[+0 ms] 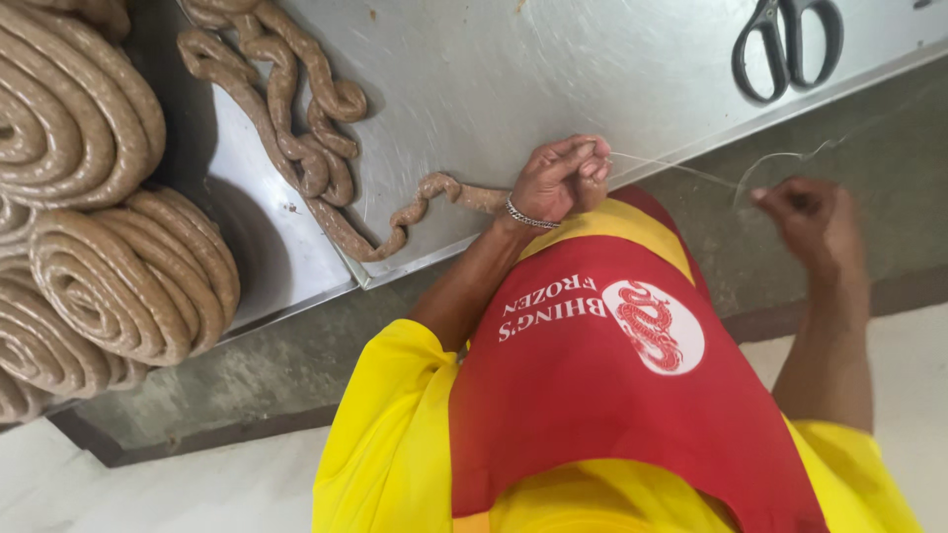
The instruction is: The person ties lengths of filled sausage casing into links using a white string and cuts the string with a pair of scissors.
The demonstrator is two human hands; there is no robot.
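Observation:
A long thin brown sausage rope point(316, 148) winds across the steel table point(513, 69), and its end reaches my left hand point(558, 183). That hand wears a silver bracelet and pinches the sausage end together with a thin white string point(691, 174) at the table's edge. The string runs right to my right hand point(810, 222), which is closed on it and holds it taut, off the table over the floor. Below both hands I see my yellow shirt and red apron point(612, 395).
Several thick coils of sausage point(128, 276) are stacked at the left, partly on a steel tray point(286, 266). Black-handled scissors point(787, 44) lie on the table at the top right. A grey concrete floor point(790, 118) shows beyond the table edge.

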